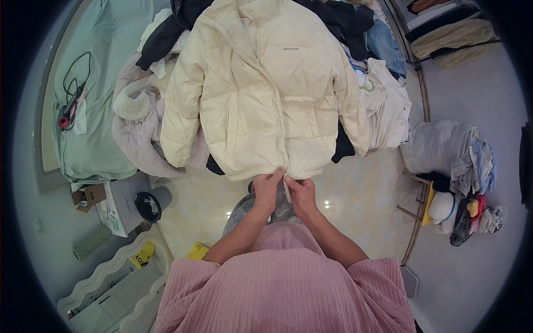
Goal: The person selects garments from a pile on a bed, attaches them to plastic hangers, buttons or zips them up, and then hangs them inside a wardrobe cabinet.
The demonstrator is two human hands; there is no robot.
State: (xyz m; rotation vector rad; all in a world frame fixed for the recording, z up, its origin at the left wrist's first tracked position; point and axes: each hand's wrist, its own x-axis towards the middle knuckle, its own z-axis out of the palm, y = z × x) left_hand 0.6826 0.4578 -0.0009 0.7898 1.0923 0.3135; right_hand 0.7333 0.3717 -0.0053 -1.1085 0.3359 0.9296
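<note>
A cream puffer jacket (266,91) lies front side up, spread over a pile of clothes, its collar at the top of the view and its hem towards me. My left hand (267,187) grips the bottom edge just left of the front opening. Close beside it, my right hand (302,191) pinches the hem right of the opening, where a narrow pale strip hangs down between the hands. The front placket runs down between the two halves; the collar is partly apart. Whether the zipper ends are joined is hidden by my fingers.
Around the jacket lie a pale pink fleece garment (137,108), a white sleeveless garment (385,104) and blue jeans (385,48). A corded styling tool (70,108) rests on green fabric at left. Below stand a bin (154,204) and a wavy-framed mirror (120,287). A wooden rack is at right.
</note>
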